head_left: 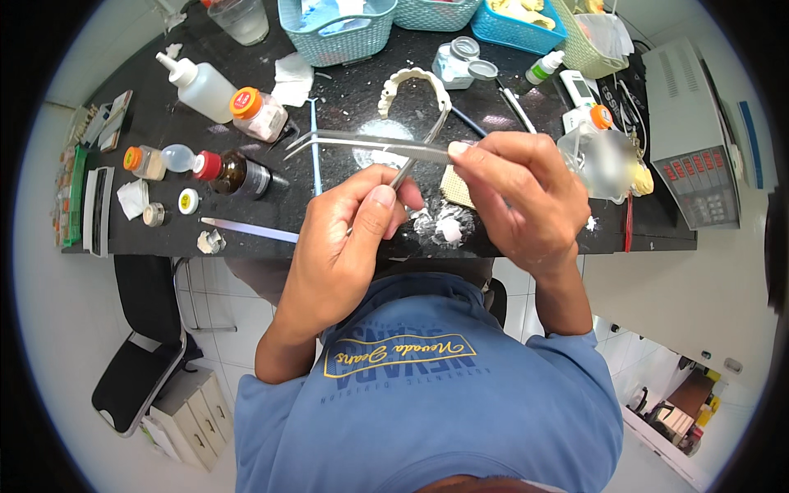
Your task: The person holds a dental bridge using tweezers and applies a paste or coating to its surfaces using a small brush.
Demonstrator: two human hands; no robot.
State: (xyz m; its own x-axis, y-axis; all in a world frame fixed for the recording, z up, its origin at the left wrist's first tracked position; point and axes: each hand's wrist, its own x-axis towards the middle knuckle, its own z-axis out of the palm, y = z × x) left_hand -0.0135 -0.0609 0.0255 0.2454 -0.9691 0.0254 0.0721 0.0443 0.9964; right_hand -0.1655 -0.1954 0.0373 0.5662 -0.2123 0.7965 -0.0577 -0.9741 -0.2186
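Observation:
My left hand [349, 230] is closed round the handle of slim metal forceps [403, 174], which slant up and away from me. At their far end is a cream, horseshoe-shaped dental arch [415, 76] with a row of teeth. Between thumb and fingers, my right hand [526, 193] pinches long metal tweezers [370, 141]. Their bent tips point left and stand slightly apart with nothing visible between them. The tweezers cross above the forceps, and a round clear dish [382, 131] lies below. White powder [448, 228] is scattered on the table under my hands.
Bottles crowd the black table's left side, including a white squeeze bottle [201, 86] and a brown bottle [234, 174]. Woven baskets [339, 41] line the back. Right of my hands are an open glass jar [456, 66], an orange-capped container [596, 156] and a grey machine [690, 140].

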